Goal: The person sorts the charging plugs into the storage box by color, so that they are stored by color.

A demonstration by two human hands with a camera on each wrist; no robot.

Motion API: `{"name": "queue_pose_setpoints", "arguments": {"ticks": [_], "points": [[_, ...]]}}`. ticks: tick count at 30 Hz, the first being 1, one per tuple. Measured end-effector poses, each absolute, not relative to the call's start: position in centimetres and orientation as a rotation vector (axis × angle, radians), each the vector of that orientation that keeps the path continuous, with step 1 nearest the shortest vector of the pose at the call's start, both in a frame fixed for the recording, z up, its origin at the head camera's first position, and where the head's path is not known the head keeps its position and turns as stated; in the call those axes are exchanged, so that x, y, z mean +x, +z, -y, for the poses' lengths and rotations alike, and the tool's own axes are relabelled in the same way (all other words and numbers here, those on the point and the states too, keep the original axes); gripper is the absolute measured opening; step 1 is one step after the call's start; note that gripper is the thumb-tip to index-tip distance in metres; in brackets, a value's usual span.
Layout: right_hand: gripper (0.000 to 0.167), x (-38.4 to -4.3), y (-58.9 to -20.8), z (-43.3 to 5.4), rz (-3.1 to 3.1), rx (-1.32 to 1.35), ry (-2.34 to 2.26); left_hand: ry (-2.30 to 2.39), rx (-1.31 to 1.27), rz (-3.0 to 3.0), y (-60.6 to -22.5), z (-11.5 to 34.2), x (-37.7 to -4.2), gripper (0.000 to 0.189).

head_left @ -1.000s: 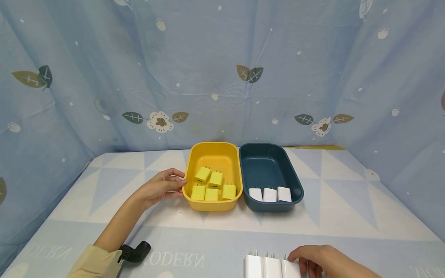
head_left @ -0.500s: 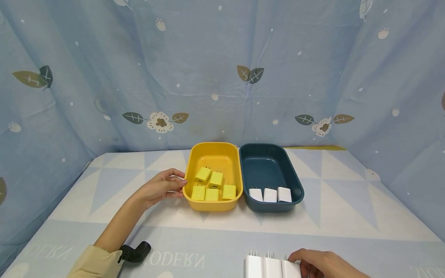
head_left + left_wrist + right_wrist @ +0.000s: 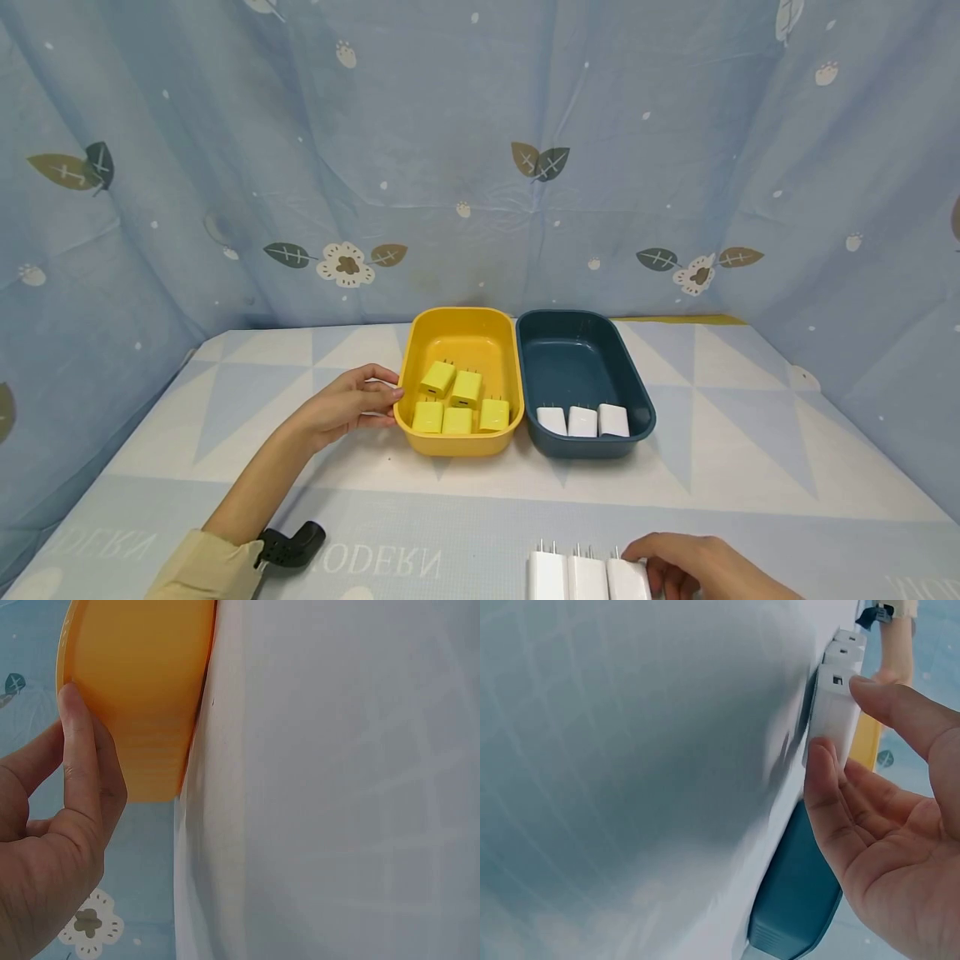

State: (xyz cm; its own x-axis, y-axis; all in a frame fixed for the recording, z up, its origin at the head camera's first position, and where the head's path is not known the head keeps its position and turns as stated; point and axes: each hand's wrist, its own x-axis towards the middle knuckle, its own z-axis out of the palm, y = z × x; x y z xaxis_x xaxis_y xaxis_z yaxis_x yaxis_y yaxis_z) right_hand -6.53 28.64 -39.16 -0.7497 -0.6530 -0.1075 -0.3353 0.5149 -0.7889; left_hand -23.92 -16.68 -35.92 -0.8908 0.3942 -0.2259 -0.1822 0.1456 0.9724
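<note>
In the head view my left hand [image 3: 352, 406] holds the left side of a yellow bin [image 3: 457, 444], fingertips at its rim. Several yellow charger plugs [image 3: 467, 388] lie inside that bin. At the bottom right, my right hand [image 3: 697, 565] pinches the rightmost white charger plug [image 3: 628, 578] in a row of three on the table. The right wrist view shows thumb and fingers at opposite ends of this plug [image 3: 832, 712], its port facing the camera. Two more white plugs [image 3: 587, 577] stand close beside it, prongs pointing away.
A dark blue bin [image 3: 588, 447] stands against the yellow one, with three white plugs [image 3: 582, 421] along its near end. Below lies a patterned tablecloth [image 3: 360, 475]. A blue curtain [image 3: 465, 167] hangs behind the table.
The right hand shifts slightly on the rightmost white plug, which now sits tilted a little to the right. The left hand and both bins stay still.
</note>
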Motion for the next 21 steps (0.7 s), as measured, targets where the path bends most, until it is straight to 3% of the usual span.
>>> {"name": "queue_pose_setpoints", "arguments": {"ticks": [16, 21], "points": [[0.048, -7.7, -36.2, -28.3, -2.351, -0.672, -1.17, 1.797, 0.199, -1.997, -35.9, 16.6, -23.9, 0.041], [0.048, -8.3, -35.1, -28.2, -2.428, -0.766, -1.128, 1.798, 0.2, -1.996, -35.9, 16.7, -23.9, 0.041]]}}
